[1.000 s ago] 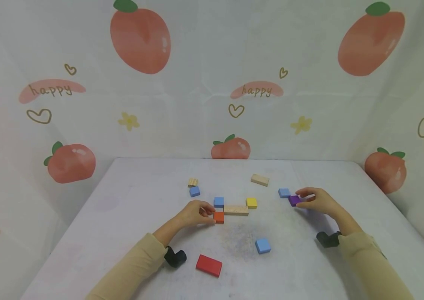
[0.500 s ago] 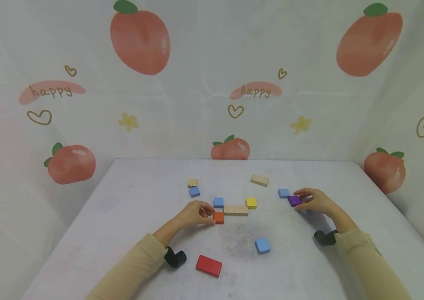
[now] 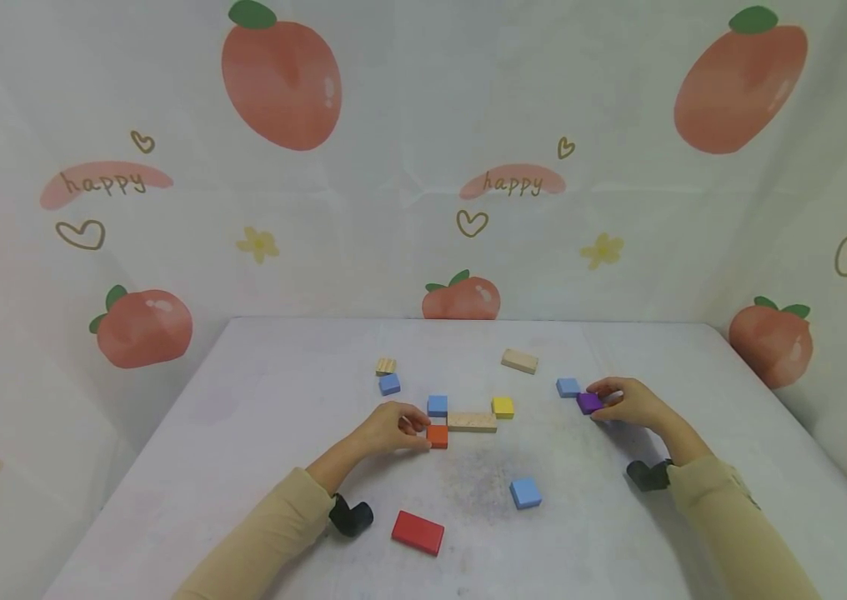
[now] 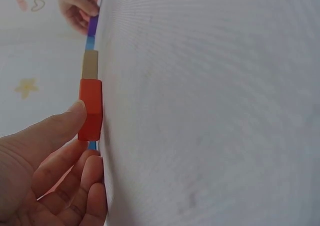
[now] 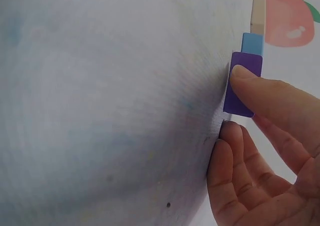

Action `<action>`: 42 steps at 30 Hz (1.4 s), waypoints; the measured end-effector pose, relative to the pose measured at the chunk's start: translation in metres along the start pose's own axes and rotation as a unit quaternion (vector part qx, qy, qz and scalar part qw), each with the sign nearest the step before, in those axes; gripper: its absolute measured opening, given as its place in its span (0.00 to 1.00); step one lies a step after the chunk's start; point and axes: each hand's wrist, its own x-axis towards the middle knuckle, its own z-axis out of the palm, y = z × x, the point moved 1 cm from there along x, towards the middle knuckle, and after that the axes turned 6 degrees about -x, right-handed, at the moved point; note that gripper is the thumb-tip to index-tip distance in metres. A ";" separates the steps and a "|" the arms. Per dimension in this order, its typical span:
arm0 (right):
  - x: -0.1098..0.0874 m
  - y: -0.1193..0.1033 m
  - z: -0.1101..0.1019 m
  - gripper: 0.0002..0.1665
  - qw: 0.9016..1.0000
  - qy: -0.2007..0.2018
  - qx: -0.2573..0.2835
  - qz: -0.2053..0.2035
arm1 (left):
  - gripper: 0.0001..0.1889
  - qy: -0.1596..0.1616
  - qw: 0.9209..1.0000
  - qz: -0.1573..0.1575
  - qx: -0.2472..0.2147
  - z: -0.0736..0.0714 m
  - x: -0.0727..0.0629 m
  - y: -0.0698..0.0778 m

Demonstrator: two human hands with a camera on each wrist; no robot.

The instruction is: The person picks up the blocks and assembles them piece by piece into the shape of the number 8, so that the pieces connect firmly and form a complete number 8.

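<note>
My left hand (image 3: 388, 428) pinches an orange-red block (image 3: 437, 437) lying on the table; the thumb is on its near side in the left wrist view. Just behind that block is a blue block (image 3: 437, 406), and a long plain wooden block (image 3: 472, 422) lies to its right. A yellow block (image 3: 502, 407) sits at the wooden block's far right end. On the right side, my right hand (image 3: 632, 401) holds a purple block (image 5: 244, 85) between thumb and index finger, the other fingers bent below it. A light blue block (image 3: 568, 387) lies against the purple one's far left corner.
Nearer me lie a red rectangular block (image 3: 418, 532) and a blue block (image 3: 525, 492). Farther back are a striped wooden block (image 3: 386, 366), another blue block (image 3: 389, 384) and a plain wooden block (image 3: 519, 361). A printed curtain (image 3: 393, 233) hangs behind the white table (image 3: 281, 367).
Both hands keep their holds on the orange-red and purple blocks. My right forearm has shifted slightly left; the blocks stay in place.
</note>
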 end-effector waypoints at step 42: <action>-0.001 -0.014 0.004 0.27 0.999 0.025 -0.002 -0.035 | 0.17 -0.010 1.000 0.027 -0.010 -0.002 0.000 -0.004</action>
